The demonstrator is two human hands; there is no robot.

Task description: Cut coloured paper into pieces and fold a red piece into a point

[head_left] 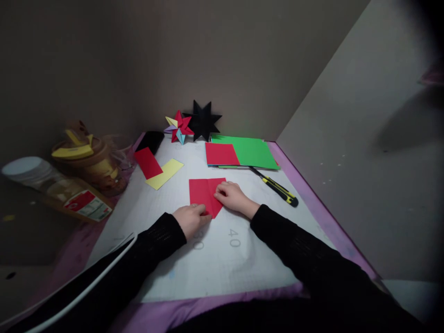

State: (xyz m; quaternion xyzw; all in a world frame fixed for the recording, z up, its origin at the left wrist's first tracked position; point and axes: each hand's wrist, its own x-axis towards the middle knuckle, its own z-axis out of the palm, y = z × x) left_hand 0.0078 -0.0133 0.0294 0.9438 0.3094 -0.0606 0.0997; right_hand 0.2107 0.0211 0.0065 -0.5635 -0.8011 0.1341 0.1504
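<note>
A red paper sheet [203,192], partly folded, lies on the white cutting mat [215,259]. My left hand [190,219] pinches its near corner with fingers pressed together. My right hand [232,196] rests on the sheet's right side, fingers curled and pressing the paper down. Both arms wear black sleeves.
A red strip [148,163] and a yellow strip [165,173] lie to the left. Red paper [221,154] and green paper [253,151] are stacked at the back. A yellow-black utility knife [277,187] lies to the right. Two folded paper stars [178,126] [203,120] lean on the wall. Jars [86,159] stand at left.
</note>
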